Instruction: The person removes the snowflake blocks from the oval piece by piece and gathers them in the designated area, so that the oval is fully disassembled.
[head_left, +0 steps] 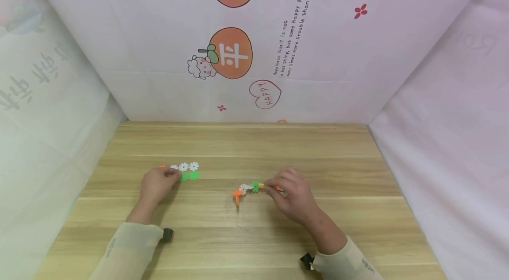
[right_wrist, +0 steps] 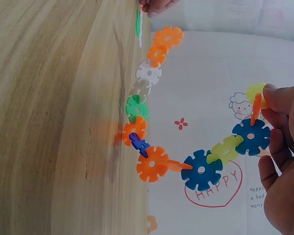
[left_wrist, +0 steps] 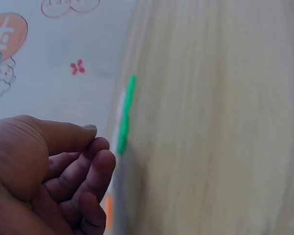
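My right hand (head_left: 292,196) pinches the end of a chain of snowflake building discs by a yellow disc (right_wrist: 255,92) between thumb and finger. The chain, with its blue disc (right_wrist: 202,170), green disc (right_wrist: 136,108) and white disc (right_wrist: 149,72), hangs in a curve and ends in an orange disc (right_wrist: 168,37). On the left, loose white snowflake discs (head_left: 193,166) lie in a row beside green ones (head_left: 194,175). My left hand (head_left: 157,187) is beside them, fingers loosely bent and thumb near the fingertips; nothing shows between them in the left wrist view.
The wooden table (head_left: 222,244) meets an upright printed cloth (head_left: 318,90) at the back. White cloth walls (head_left: 445,147) stand at both sides. A bit of orange (head_left: 162,166) shows behind the left hand.
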A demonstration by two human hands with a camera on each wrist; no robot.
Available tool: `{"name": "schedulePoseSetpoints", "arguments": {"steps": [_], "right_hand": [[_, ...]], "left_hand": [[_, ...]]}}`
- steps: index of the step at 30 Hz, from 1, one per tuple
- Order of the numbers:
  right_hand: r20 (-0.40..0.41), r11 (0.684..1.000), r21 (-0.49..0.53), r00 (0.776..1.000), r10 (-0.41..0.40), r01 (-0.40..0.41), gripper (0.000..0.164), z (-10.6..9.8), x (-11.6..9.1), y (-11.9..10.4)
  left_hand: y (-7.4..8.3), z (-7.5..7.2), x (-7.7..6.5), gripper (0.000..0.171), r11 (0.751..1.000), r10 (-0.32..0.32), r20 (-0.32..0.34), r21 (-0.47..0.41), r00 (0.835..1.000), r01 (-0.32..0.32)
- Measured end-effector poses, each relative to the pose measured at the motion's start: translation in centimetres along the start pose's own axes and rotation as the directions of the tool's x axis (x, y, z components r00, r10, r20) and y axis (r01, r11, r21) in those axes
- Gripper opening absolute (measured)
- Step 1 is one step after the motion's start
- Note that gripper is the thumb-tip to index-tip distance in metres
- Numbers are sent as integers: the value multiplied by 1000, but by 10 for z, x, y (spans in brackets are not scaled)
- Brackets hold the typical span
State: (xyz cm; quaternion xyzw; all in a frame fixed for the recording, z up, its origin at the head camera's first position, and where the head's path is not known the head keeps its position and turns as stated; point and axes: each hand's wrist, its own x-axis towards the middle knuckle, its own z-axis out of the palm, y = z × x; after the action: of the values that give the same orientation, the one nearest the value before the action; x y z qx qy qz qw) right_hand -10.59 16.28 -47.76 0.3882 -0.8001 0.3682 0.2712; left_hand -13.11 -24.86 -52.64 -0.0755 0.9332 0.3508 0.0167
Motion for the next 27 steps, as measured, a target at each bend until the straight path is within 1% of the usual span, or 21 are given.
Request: {"name": "schedulePoseSetpoints", "arguments": {"steps": [4, 7, 10, 12, 18, 23, 27], "right_hand": [[0, 1000, -2, 1000, 4, -4, 14, 0, 0, 0], [-4, 1000, 1, 1000, 3, -3, 13, 1, 0, 0], [-10, 1000, -2, 1000, -6, 6, 11, 2, 0, 0], [-10, 1000, -3, 1000, -9, 9, 11, 3, -1, 0], [3, 1000, -7, 1000, 4, -4, 9, 3, -1, -2], [15, 1000, -3, 1000, 12, -12, 8, 3, 0, -4], [20, 1000, -8, 1000, 16, -16, 7, 4, 0, -4]], "left_hand": [[12, 2, -2, 28, 998, 49, -50, -29, 998, -51], [25, 5, -4, 25, 995, 70, -64, -68, 995, -75], [39, 10, -8, 24, 990, 100, -56, -98, 993, -106], [48, 14, -12, 23, 986, 129, -49, -100, 990, -133], [74, 24, -22, 15, 967, 231, -36, -106, 972, -233], [92, 29, -29, 12, 954, 265, -23, -141, 964, -266], [105, 32, -35, 7, 939, 298, 2, -182, 955, -292]]}}
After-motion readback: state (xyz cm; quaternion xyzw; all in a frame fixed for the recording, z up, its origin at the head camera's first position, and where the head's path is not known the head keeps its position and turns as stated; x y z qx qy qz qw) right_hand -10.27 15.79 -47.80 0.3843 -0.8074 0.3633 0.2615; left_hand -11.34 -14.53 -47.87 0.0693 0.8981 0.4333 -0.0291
